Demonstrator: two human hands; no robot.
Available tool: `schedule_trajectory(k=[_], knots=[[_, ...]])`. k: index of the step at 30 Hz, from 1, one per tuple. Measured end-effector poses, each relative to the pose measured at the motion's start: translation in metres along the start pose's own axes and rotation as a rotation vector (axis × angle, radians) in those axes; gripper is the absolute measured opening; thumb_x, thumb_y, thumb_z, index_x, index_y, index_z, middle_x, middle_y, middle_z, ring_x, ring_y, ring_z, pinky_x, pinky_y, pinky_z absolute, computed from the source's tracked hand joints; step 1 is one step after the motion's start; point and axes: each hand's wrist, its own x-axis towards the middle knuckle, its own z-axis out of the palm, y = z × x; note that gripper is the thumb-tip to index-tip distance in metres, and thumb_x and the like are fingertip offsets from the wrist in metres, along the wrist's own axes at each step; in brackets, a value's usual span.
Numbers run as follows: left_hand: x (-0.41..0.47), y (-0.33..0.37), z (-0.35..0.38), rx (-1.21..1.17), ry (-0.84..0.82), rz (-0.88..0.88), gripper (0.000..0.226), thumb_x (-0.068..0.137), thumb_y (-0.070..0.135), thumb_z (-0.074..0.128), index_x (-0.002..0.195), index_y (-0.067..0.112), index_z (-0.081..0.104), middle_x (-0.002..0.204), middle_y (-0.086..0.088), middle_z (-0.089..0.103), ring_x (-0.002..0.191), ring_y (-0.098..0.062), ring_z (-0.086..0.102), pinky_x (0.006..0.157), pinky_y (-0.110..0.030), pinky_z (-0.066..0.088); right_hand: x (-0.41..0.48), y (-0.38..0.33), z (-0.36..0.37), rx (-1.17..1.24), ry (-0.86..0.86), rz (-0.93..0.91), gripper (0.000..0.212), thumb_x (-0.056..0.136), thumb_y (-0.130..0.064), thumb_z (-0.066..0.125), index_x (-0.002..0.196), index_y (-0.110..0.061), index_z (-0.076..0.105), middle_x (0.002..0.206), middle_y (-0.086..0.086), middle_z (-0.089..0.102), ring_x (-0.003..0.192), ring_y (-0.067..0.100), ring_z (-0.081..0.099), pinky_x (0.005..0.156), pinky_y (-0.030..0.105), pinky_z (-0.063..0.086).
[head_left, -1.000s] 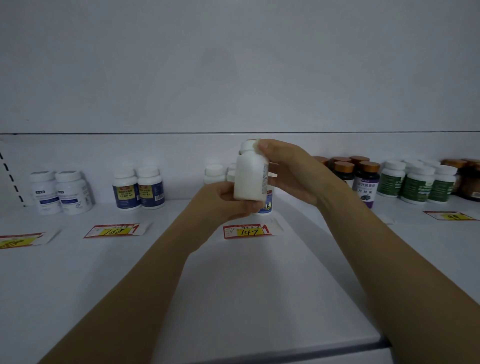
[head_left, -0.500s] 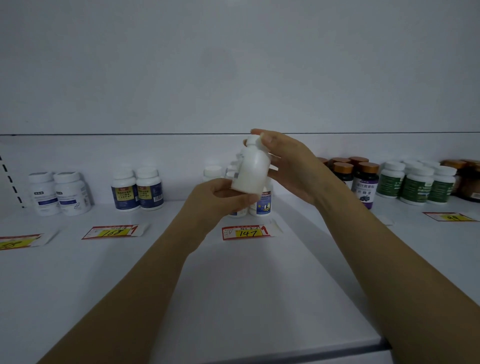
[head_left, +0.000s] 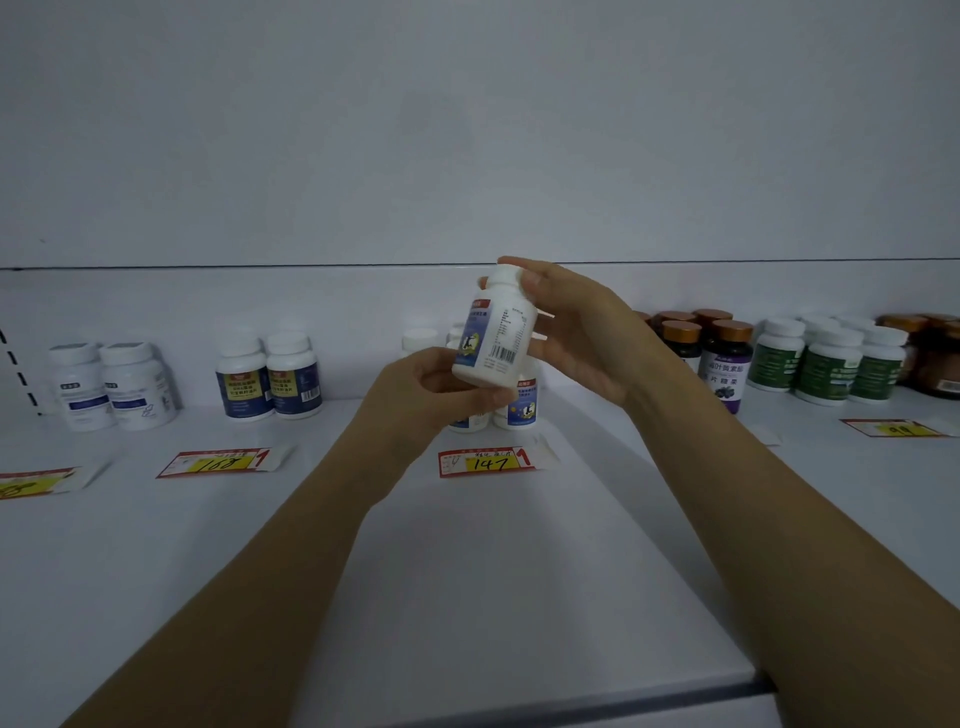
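The bottle (head_left: 493, 332) is up in the air above the shelf (head_left: 467, 571), tilted a little, its white cap toward the back wall and its barcode facing the camera. The left hand (head_left: 421, 389) grips it from below, fingers curled round the base. The right hand (head_left: 576, 332) holds the top, thumb and fingertip pinching the cap, the other fingers spread behind the label. Right under it, more of the same bottles (head_left: 514, 405) stand on the shelf, with a price tag (head_left: 485, 461) reading 147 just in front of them. To the left stand two navy-labelled bottles (head_left: 270, 379), to the right a purple-labelled jar (head_left: 727, 364) and green-labelled bottles (head_left: 826, 364).
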Motion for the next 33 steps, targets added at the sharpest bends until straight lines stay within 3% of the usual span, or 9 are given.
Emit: schedule_trajectory(k=[3, 7, 12, 16, 19, 22, 26, 29, 33], knots=[[0.0, -0.001, 0.001, 0.023, 0.024, 0.04, 0.041, 0.072, 0.018, 0.078, 0.11, 0.021, 0.063, 0.101, 0.006, 0.071, 0.089, -0.006, 0.068, 0.08, -0.024, 0.055, 0.002, 0.001, 0.001, -0.05, 0.01, 0.041, 0.033, 0.089, -0.03, 0.057, 0.116, -0.012, 0.059, 0.117, 0.009, 0.065, 0.104, 0.022, 0.062, 0.091, 0.036, 0.053], [0.001, -0.003, 0.002, 0.038, 0.012, 0.059, 0.033, 0.07, 0.02, 0.079, 0.093, 0.031, 0.059, 0.086, 0.018, 0.068, 0.072, 0.006, 0.067, 0.058, -0.009, 0.05, 0.005, 0.004, -0.001, -0.097, 0.085, 0.009, 0.03, 0.091, -0.02, 0.061, 0.117, -0.005, 0.062, 0.107, 0.008, 0.07, 0.098, 0.022, 0.067, 0.089, 0.034, 0.056], [-0.001, -0.001, 0.002, 0.02, -0.084, 0.016, 0.026, 0.075, 0.022, 0.075, 0.097, 0.032, 0.064, 0.095, 0.012, 0.073, 0.086, -0.003, 0.069, 0.072, -0.015, 0.052, 0.001, 0.002, -0.004, 0.051, 0.008, -0.022, 0.034, 0.096, -0.009, 0.047, 0.13, -0.002, 0.05, 0.118, 0.016, 0.061, 0.106, 0.027, 0.06, 0.096, 0.039, 0.051], [-0.002, 0.0, 0.002, 0.008, -0.086, 0.033, 0.025, 0.074, 0.02, 0.075, 0.093, 0.033, 0.066, 0.087, 0.016, 0.073, 0.082, 0.0, 0.069, 0.063, -0.01, 0.052, 0.0, 0.003, -0.003, 0.042, -0.053, -0.025, 0.037, 0.099, -0.01, 0.043, 0.135, -0.006, 0.046, 0.131, 0.019, 0.055, 0.114, 0.028, 0.055, 0.099, 0.042, 0.047], [-0.001, -0.001, 0.001, 0.03, -0.079, 0.025, 0.026, 0.075, 0.022, 0.075, 0.098, 0.032, 0.066, 0.096, 0.012, 0.072, 0.087, -0.004, 0.069, 0.072, -0.015, 0.053, 0.0, 0.003, -0.003, 0.027, -0.062, -0.027, 0.035, 0.099, -0.011, 0.043, 0.133, -0.013, 0.049, 0.131, 0.016, 0.055, 0.112, 0.026, 0.055, 0.094, 0.038, 0.05], [0.0, -0.001, 0.0, 0.014, -0.061, 0.027, 0.024, 0.075, 0.021, 0.075, 0.093, 0.033, 0.065, 0.089, 0.016, 0.072, 0.08, 0.001, 0.069, 0.063, -0.01, 0.052, 0.001, 0.004, -0.003, 0.018, -0.056, -0.032, 0.034, 0.098, -0.013, 0.044, 0.132, -0.012, 0.05, 0.132, 0.016, 0.057, 0.111, 0.026, 0.056, 0.096, 0.038, 0.049], [0.001, -0.002, 0.0, 0.016, -0.028, 0.028, 0.029, 0.074, 0.019, 0.076, 0.099, 0.029, 0.065, 0.093, 0.015, 0.072, 0.081, 0.002, 0.069, 0.064, -0.01, 0.052, 0.001, 0.004, 0.002, -0.108, -0.055, -0.068, 0.025, 0.095, -0.015, 0.052, 0.116, -0.003, 0.06, 0.11, 0.012, 0.067, 0.1, 0.02, 0.065, 0.091, 0.03, 0.054], [0.002, -0.004, 0.0, 0.015, -0.013, 0.033, 0.035, 0.074, 0.017, 0.076, 0.106, 0.027, 0.064, 0.099, 0.013, 0.071, 0.088, -0.001, 0.068, 0.072, -0.014, 0.053, 0.0, 0.005, 0.003, -0.253, -0.044, -0.078, 0.029, 0.09, -0.022, 0.061, 0.104, 0.004, 0.065, 0.108, 0.02, 0.068, 0.102, 0.028, 0.066, 0.1, 0.038, 0.049], [0.002, -0.006, -0.002, -0.05, 0.007, 0.075, 0.048, 0.075, 0.003, 0.074, 0.119, 0.016, 0.06, 0.112, 0.004, 0.07, 0.099, -0.008, 0.067, 0.085, -0.024, 0.055, -0.003, 0.005, 0.007, -0.388, -0.019, -0.121, 0.027, 0.084, -0.024, 0.069, 0.109, -0.013, 0.068, 0.111, 0.007, 0.071, 0.107, 0.023, 0.066, 0.102, 0.047, 0.046]])
